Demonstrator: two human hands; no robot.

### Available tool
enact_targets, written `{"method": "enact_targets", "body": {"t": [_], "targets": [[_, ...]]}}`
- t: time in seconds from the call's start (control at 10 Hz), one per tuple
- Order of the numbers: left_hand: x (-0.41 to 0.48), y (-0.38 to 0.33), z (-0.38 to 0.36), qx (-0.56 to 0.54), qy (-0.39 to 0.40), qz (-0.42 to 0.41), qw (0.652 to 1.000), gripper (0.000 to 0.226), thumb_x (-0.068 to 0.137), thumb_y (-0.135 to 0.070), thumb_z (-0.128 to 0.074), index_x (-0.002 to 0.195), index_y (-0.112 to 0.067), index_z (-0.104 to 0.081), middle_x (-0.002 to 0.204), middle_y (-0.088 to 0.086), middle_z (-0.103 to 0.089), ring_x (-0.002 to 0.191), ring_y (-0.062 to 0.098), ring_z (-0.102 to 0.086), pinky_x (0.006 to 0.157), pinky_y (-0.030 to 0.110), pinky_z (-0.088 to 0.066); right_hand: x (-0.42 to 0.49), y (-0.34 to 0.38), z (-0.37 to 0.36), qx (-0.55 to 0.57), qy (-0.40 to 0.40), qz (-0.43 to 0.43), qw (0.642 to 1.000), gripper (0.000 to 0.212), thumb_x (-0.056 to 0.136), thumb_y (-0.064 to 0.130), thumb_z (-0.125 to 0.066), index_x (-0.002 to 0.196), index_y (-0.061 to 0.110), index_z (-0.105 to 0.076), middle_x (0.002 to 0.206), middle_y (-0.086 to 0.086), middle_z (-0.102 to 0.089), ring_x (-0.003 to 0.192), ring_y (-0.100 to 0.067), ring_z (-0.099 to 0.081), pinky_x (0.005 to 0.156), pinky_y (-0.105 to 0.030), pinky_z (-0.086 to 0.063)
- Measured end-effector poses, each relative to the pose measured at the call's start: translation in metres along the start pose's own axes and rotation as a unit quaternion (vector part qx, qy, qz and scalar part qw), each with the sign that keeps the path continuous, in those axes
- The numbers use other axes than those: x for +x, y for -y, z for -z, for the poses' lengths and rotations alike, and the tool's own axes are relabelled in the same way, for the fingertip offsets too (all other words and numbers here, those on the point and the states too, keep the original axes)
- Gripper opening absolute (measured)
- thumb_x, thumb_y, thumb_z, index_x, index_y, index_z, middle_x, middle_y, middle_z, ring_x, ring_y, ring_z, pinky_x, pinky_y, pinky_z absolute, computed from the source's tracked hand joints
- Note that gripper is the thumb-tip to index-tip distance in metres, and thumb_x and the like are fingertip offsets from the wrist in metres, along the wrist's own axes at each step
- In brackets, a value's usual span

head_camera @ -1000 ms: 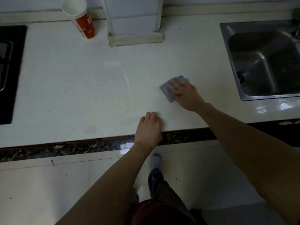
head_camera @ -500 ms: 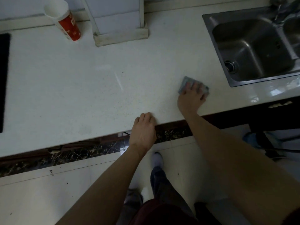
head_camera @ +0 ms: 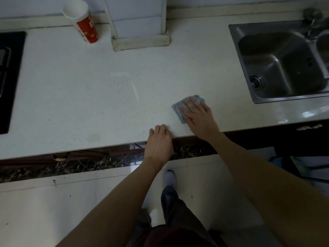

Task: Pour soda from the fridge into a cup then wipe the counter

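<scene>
The white counter (head_camera: 89, 90) is carrying few items. A red-and-white paper cup (head_camera: 83, 22) is standing upright at the back left, close to the wall and just beside the base of a white post (head_camera: 140, 40). A black cooktop (head_camera: 10, 77) is occupying the left end, and a steel sink (head_camera: 235, 50) with its tap (head_camera: 313, 16) is sitting at the right end. Whether the cup is holding any liquid cannot be determined. Nothing is lying between the cloth and the cup, and the counter between the cloth and the sink rim is showing only a glossy reflection. The folded blue-grey cloth (head_camera: 179, 114) is lying flat near the front edge, well apart from the cup and left of the sink. The right arm is reaching in from the lower right, angled up and to the left, with the wrist crossing the front edge. The right hand (head_camera: 199, 116) is lying palm down with fingers straight and slightly spread, pressing on the cloth; one corner and the left border are showing beyond the fingertips. The left arm is extending straight forward. The left hand (head_camera: 159, 145) is resting on the counter's front lip just beside the cloth, fingers loosely bent, holding nothing. One light shoe (head_camera: 170, 179) is showing on the floor below.
</scene>
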State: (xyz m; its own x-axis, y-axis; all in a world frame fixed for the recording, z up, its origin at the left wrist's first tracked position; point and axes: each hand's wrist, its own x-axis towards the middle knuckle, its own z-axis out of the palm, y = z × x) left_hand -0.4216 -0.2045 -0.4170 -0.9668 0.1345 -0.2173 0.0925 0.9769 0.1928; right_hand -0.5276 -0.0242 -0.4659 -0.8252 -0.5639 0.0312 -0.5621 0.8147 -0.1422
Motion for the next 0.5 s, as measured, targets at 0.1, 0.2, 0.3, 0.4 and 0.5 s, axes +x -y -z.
{"method": "enact_targets", "body": {"t": [0.1, 0.2, 0.3, 0.4, 0.5], "targets": [[0.002, -0.001, 0.003, 0.013, 0.027, 0.002, 1.0, 0.031, 0.089, -0.019, -0.05, 0.112, -0.002, -0.063, 0.121, 0.014, -0.053, 0.11, 0.029, -0.047, 0.099, 0.04, -0.04, -0.007, 0.003, 0.005, 0.021, 0.017, -0.087, 0.996, 0.051, 0.098, 0.033, -0.026, 0.143, 0.024, -0.048, 0.154, -0.002, -0.039, 0.146, -0.023, -0.027, 0.115, -0.047, -0.025], [0.004, 0.002, 0.015, 0.004, 0.071, -0.011, 0.997, 0.031, 0.089, -0.017, -0.048, 0.114, -0.003, -0.06, 0.125, 0.014, -0.052, 0.113, 0.028, -0.045, 0.097, 0.039, -0.043, -0.003, 0.011, 0.019, 0.026, 0.069, -0.104, 0.992, 0.059, 0.095, 0.036, -0.018, 0.146, 0.019, -0.043, 0.156, -0.007, -0.034, 0.147, -0.029, -0.025, 0.116, -0.05, -0.025], [0.008, 0.007, 0.046, -0.021, 0.132, -0.005, 0.991, 0.035, 0.09, -0.016, -0.048, 0.12, -0.002, -0.058, 0.125, 0.015, -0.052, 0.117, 0.03, -0.046, 0.093, 0.041, -0.047, 0.011, 0.013, 0.05, 0.02, 0.196, -0.096, 0.976, 0.052, 0.103, 0.03, -0.024, 0.153, 0.019, -0.028, 0.161, -0.007, -0.021, 0.149, -0.027, -0.015, 0.118, -0.044, -0.016], [0.013, 0.022, 0.089, -0.029, 0.121, 0.001, 0.992, 0.04, 0.091, -0.018, -0.047, 0.126, -0.004, -0.057, 0.127, 0.016, -0.054, 0.119, 0.031, -0.05, 0.096, 0.041, -0.046, 0.034, 0.019, 0.099, 0.105, 0.265, -0.165, 0.944, 0.04, 0.102, 0.022, -0.038, 0.132, 0.004, -0.057, 0.135, -0.017, -0.056, 0.126, -0.032, -0.05, 0.102, -0.037, -0.04], [0.01, 0.046, 0.141, -0.044, 0.077, 0.025, 0.996, 0.037, 0.091, -0.024, -0.05, 0.124, -0.01, -0.061, 0.126, 0.013, -0.06, 0.117, 0.03, -0.055, 0.096, 0.037, -0.046, 0.053, 0.039, 0.147, 0.157, 0.188, -0.189, 0.951, 0.029, 0.094, 0.019, -0.047, 0.072, 0.006, -0.062, 0.075, -0.01, -0.06, 0.083, -0.031, -0.061, 0.068, -0.032, -0.045]]}}
